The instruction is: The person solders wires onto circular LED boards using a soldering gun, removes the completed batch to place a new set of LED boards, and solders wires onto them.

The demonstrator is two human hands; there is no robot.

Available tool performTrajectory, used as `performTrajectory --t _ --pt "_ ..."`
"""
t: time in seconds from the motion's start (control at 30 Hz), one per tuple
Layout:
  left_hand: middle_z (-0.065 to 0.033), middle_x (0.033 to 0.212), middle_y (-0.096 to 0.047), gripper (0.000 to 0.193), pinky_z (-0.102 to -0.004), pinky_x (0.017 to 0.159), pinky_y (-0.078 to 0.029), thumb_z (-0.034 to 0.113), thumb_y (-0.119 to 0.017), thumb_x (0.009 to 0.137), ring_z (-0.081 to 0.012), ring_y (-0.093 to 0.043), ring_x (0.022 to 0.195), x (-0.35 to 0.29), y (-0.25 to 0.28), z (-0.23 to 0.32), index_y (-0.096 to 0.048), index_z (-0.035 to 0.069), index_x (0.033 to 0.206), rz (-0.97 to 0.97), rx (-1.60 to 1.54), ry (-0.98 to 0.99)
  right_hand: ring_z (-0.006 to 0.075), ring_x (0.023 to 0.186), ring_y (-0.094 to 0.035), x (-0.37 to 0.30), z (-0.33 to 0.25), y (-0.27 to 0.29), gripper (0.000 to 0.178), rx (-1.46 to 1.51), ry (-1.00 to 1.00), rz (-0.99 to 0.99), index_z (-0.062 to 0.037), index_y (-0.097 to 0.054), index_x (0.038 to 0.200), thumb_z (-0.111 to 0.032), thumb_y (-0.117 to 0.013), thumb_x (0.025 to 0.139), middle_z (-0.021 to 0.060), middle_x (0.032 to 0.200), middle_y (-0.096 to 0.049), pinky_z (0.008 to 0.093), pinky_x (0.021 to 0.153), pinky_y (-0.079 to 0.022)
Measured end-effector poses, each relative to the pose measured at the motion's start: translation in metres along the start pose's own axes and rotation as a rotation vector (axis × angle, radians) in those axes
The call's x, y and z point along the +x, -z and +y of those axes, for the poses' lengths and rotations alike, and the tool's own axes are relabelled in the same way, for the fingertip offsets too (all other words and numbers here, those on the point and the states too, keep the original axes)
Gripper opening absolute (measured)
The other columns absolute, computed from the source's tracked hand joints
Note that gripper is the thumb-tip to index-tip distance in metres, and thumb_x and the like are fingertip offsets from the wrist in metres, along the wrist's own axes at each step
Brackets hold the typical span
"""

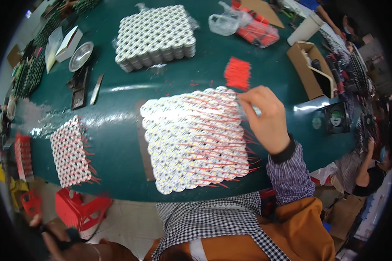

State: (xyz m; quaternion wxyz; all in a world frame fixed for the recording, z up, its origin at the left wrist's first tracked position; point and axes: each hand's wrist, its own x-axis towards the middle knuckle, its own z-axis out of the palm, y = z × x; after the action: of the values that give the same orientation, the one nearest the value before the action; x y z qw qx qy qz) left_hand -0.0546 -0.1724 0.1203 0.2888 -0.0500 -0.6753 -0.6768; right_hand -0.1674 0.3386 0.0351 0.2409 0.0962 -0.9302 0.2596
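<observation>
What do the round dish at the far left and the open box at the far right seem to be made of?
The round dish looks like bare metal: silver-grey, with a bright sheen across its shallow face. The open box looks like plain cardboard: matt brown, with thin walls and folded flaps. Both stand on the green table, whose top looks smooth and glossy and throws back the lamps.

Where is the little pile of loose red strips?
In the head view the pile of loose red strips lies on the green table, just beyond the right hand and the big white battery pack, toward the person's right.
</observation>
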Motion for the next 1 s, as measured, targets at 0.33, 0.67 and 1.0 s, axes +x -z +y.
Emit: performTrajectory --t 0.33,0.67,1.0 --pt "-0.0201 0.119 -0.064 0.045 -0.0212 0.044 -0.038 0.006 -0.062 0.092 -0.0086 -0.045 0.048 -0.058 -0.089 -0.079 -0.049 -0.009 0.132 0.002 -0.018 0.275 0.0293 0.094 -0.06 0.018 0.095 -0.033 0.017 -0.153 0.028 -0.04 -0.005 -0.072 0.092 -0.013 -0.08 0.079 0.0078 0.095 -0.064 0.0398 0.082 -0.052" --pt "-0.0111 0.088 -0.06 0.05 -0.0251 0.048 -0.036 -0.008 -0.068 0.084 -0.0131 -0.042 0.053 -0.053 -0.143 -0.046 -0.056 -0.007 0.132 0.091 -0.01 0.291 0.0283 0.092 -0.059 0.02 0.1 -0.057 0.003 -0.229 0.15 0.03 -0.0056 -0.062 0.081 -0.005 -0.064 0.078 0.0092 0.089 -0.059 0.0387 0.08 -0.052" --pt "-0.0099 0.083 -0.061 0.036 -0.0252 0.049 -0.038 -0.011 -0.068 0.084 -0.013 -0.045 0.053 -0.054 -0.134 -0.051 -0.06 -0.006 0.119 0.093 -0.002 0.331 0.0302 0.095 -0.06 0.02 0.098 -0.052 0.013 -0.219 0.115 0.06 -0.0049 -0.062 0.093 -0.002 -0.061 0.081 0.0111 0.094 -0.058 0.0405 0.081 -0.053"
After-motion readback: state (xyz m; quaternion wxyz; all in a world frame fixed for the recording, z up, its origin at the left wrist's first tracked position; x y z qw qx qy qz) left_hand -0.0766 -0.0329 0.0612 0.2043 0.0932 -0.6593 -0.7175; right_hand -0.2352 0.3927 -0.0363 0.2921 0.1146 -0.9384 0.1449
